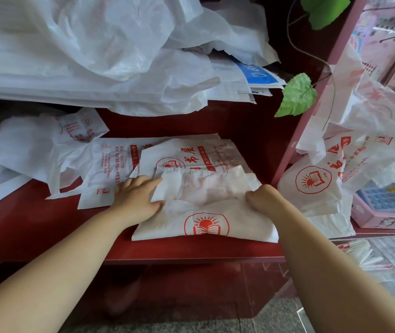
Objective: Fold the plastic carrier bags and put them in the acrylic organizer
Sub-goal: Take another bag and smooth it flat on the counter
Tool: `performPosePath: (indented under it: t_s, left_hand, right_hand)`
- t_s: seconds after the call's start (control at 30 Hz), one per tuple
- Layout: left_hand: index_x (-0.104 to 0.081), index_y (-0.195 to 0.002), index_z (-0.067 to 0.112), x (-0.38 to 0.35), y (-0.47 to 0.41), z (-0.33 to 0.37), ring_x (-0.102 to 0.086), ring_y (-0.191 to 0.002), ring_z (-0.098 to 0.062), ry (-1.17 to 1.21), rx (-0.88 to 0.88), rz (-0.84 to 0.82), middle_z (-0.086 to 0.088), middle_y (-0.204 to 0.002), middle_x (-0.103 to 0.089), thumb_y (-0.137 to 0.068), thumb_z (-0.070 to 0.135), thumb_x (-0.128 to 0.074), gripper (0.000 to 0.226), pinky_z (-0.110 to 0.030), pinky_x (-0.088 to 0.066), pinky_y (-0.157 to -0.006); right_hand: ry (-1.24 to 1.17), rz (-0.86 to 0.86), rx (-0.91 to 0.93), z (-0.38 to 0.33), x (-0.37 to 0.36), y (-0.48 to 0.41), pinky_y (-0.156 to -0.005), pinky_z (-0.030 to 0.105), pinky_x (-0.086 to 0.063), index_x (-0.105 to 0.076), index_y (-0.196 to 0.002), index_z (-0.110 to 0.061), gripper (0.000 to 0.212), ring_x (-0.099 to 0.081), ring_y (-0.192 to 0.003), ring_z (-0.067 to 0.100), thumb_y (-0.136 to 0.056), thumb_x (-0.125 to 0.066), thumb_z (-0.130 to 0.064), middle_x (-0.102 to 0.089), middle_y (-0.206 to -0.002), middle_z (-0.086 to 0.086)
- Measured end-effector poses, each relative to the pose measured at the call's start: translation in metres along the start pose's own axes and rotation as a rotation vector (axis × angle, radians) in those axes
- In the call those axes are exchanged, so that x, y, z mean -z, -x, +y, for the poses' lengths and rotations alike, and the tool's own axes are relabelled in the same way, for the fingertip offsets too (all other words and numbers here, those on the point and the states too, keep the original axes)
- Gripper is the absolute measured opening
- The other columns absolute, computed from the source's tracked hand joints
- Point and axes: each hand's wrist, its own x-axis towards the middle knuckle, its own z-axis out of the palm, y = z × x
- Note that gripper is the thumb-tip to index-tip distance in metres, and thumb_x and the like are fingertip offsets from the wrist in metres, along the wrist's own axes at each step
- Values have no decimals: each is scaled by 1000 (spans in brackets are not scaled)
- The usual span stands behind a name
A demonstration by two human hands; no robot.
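— Which one are you working on, and where is it?

— The carrier bag (206, 227) lies at the front of the red shelf (191, 248), straight before me, with its red sun-and-book stamp facing up. Its far part is doubled over toward me as a flap.

— And your hands?

— My left hand (138, 198) pinches the flap's left end, fingers on top and thumb at its lower edge. My right hand (261, 198) grips the right end with its fingers curled down. I see only the knuckles there.

— What lies around it?

— Two flat bags (110, 164) with the same red print are spread behind it, and the nearer one is partly under it. A heap of white bags (95, 49) fills the level above. Beyond the pink post (311, 116) on my right are the hanging bags (316, 179), bunched together. A green leaf (297, 97) dangles just beside the post.
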Motion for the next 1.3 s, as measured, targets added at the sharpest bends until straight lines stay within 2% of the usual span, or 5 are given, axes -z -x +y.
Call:
performPosePath:
  t_s: [0.2, 0.4, 0.8, 1.0, 1.3]
  left_hand:
    - [-52, -129, 14, -1, 22, -3, -38, -128, -26, 332, -175, 392, -4, -139, -42, -81, 52, -35, 64, -36, -22, -105]
    - [-25, -140, 40, -4, 54, 26, 0, -130, 9, 170, -331, -42, 28, -141, -7, -52, 81, 29, 111, -14, 6, -103]
    - [0, -145, 39, -16, 38, 36, 17, -140, -8, -112, -337, -192, 8, -154, 15, -99, 43, -20, 50, -31, 14, -111]
    - [5, -145, 37, -15, 42, 38, 19, -139, -7, -137, -346, -208, 9, -153, 19, -99, 41, -19, 51, -30, 15, -110]
    - [7, -144, 38, -17, 40, 35, 20, -138, -6, -126, -368, -204, 11, -152, 20, -96, 52, -16, 56, -28, 15, -109]
  right_hand:
    - [20, 24, 6, 9, 3, 4, -44, 22, -27, -52, -99, 6, 24, -41, -59, 18, -91, -49, -17, -37, -64, 4]
    - [74, 19, 42, 6, 6, 16, -43, 17, -30, -52, -117, 6, 31, -48, -77, 22, -93, -45, -12, -54, -80, 8]
    - [305, 586, 498, 11, -17, 52, -88, 37, -46, -46, -128, -10, 41, -51, -112, 31, -88, -46, -18, -53, -122, 11]
    - [340, 75, 739, 11, -67, 87, -105, 22, 13, -12, -148, -19, 108, 3, -143, 14, -62, 19, -77, -3, -156, 0]
    - [495, 201, 799, 71, -23, 71, -112, 26, -14, -37, -139, -16, 111, -38, -133, 19, -64, -1, -89, -40, -144, 5]
